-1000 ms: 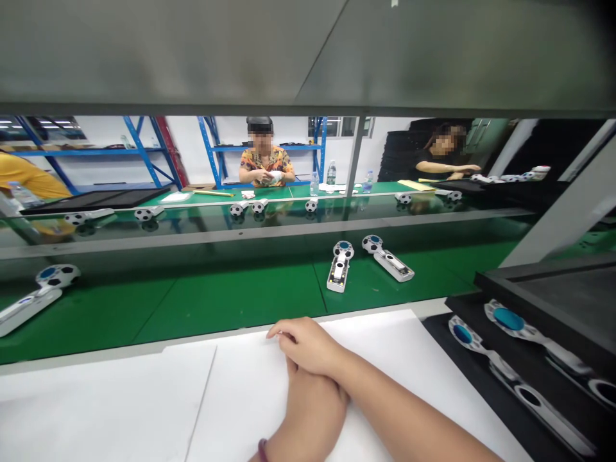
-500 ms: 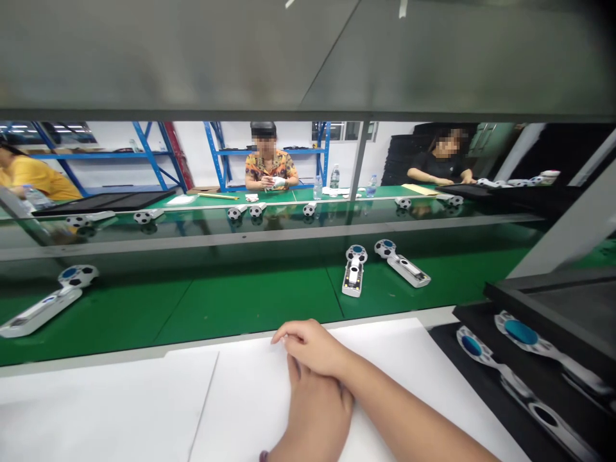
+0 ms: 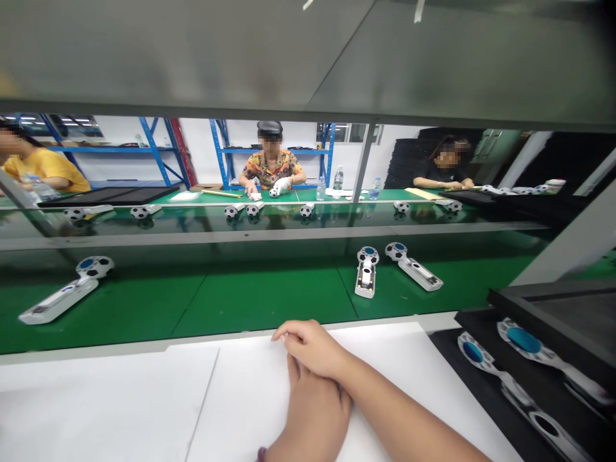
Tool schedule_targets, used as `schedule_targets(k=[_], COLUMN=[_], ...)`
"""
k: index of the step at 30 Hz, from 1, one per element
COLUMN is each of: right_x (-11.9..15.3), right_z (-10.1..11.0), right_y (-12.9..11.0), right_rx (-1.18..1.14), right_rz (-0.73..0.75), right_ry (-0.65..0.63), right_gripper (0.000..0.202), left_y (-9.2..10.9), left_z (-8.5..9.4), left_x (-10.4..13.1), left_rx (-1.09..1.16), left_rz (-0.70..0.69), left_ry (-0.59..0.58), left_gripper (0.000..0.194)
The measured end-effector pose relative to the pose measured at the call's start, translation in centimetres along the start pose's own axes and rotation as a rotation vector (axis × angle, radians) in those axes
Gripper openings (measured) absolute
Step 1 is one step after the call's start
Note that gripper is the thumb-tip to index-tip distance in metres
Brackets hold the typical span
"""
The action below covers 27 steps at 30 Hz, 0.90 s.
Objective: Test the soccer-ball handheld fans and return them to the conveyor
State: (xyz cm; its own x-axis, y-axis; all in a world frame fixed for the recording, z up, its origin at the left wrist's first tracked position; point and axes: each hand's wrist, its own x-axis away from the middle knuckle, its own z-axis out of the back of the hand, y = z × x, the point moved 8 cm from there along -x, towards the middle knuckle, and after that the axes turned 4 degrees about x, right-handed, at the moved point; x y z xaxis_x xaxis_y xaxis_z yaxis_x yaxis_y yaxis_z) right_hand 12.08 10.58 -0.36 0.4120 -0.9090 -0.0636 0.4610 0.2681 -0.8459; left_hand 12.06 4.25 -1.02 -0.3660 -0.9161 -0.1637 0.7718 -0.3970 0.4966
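Observation:
My right hand (image 3: 312,346) lies across the fingers of my left hand (image 3: 317,407), over white sheets at the front edge. The right fingers are loosely bent, apart from the thumb, and hold no object. The left fingers are mostly hidden under the right hand. Ahead on the green belt (image 3: 289,282) lie white devices with football-patterned round heads: one with exposed circuitry (image 3: 366,273), a tilted one beside it (image 3: 414,268), and one at the left (image 3: 67,292). The white sheet (image 3: 250,398) beneath my hands meets another sheet (image 3: 96,410) at the left.
At the right, black trays (image 3: 553,308) hold similar devices (image 3: 524,340). A grey panel (image 3: 289,58) hangs overhead. Across a second belt with more devices, three people sit at green tables; the middle person (image 3: 272,163) wears a white glove. Bottles (image 3: 374,188) stand on the far table.
Devices on the near belt have shifted right. The middle person has lowered both hands to the table, with a device under the gloved one. My hands keep their pose.

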Motion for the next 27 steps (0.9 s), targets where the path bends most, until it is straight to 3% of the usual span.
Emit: schedule_targets(k=[27], right_x=[0.24], right_z=[-0.01], right_y=[-0.52], right_rx=[0.081], right_rz=[-0.002], right_ry=[0.011], right_gripper=[0.028], left_y=[0.49], left_z=[0.34], left_x=[-0.13], left_rx=[-0.014], left_rz=[0.008], left_ry=[-0.073], left_gripper=[0.035])
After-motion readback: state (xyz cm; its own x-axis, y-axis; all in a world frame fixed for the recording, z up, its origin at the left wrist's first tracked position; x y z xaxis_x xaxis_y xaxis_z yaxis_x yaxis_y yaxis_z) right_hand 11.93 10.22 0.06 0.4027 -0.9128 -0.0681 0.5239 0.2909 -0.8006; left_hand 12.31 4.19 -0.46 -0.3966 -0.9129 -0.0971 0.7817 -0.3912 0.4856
